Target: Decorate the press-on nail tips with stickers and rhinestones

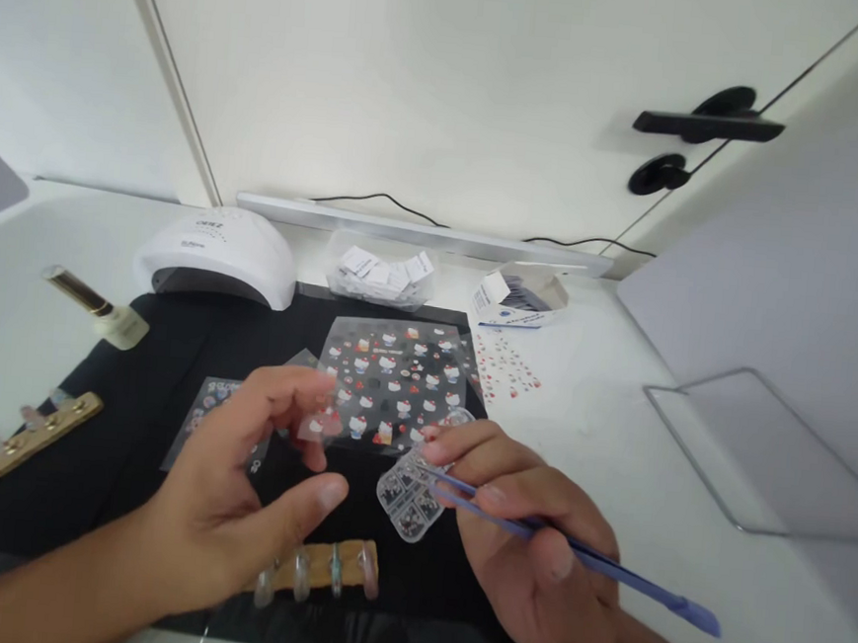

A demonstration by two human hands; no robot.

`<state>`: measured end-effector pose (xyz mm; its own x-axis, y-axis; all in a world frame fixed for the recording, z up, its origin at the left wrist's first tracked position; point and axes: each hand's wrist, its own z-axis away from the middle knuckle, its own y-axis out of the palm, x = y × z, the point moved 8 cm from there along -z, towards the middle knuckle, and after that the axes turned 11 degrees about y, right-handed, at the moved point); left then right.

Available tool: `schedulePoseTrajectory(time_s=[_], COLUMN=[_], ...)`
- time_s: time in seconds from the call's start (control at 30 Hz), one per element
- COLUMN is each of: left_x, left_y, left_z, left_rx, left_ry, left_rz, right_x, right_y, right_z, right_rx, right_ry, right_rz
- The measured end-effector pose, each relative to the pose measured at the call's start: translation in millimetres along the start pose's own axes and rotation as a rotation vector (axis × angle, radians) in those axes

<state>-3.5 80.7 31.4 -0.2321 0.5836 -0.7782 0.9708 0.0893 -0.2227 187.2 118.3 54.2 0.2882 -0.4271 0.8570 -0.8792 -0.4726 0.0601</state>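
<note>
Purple-blue tweezers [646,578] lie across the fingers of my right hand [551,559], which grips them with the tips pointing left. Just beyond those tips sits a clear compartment case [412,533] with tiny pieces inside; my right fingers partly hide it. My left hand [228,504] hovers with thumb and fingers apart and nothing visible between them. Behind both hands is a clear sticker sheet [394,386] with white cat figures. Below the left hand, a wooden strip [321,561] carries several false nails [303,574], partly covered by the wrist.
A white nail lamp [216,250] stands back left, near a polish bottle [123,327]. Another nail strip [57,418] lies left on the black mat [144,359]. Behind are a clear tub of packets [380,276] and an open box [516,304]. A wire frame [692,471] is right.
</note>
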Motion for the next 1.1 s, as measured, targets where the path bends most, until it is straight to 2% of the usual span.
schedulePoseTrajectory(time_s=[0.17,0.4,0.6,0.93,1.1], left_x=[8.4,11.3,6.0,4.5,3.8], left_y=[8.2,6.1,3.3,12.7,9.1], left_z=[0.1,-0.9,-5.6,-4.8,-5.7], left_rx=[-0.004,-0.080,-0.101,-0.008,-0.019], left_ry=[-0.076,-0.130,-0.087,-0.034,-0.033], left_rz=[0.130,0.231,0.200,0.153,0.089], right_x=[-1.8,-4.9,-3.6,-5.6,-3.9], right_y=[0.1,1.2,1.4,4.5,1.9], right_z=[2.7,6.3,4.1,6.8,5.9], right_rx=[0.014,0.054,0.072,0.091,0.073], right_ry=[-0.022,-0.026,-0.031,-0.043,-0.050], right_rz=[-0.019,0.048,0.028,0.053,0.030])
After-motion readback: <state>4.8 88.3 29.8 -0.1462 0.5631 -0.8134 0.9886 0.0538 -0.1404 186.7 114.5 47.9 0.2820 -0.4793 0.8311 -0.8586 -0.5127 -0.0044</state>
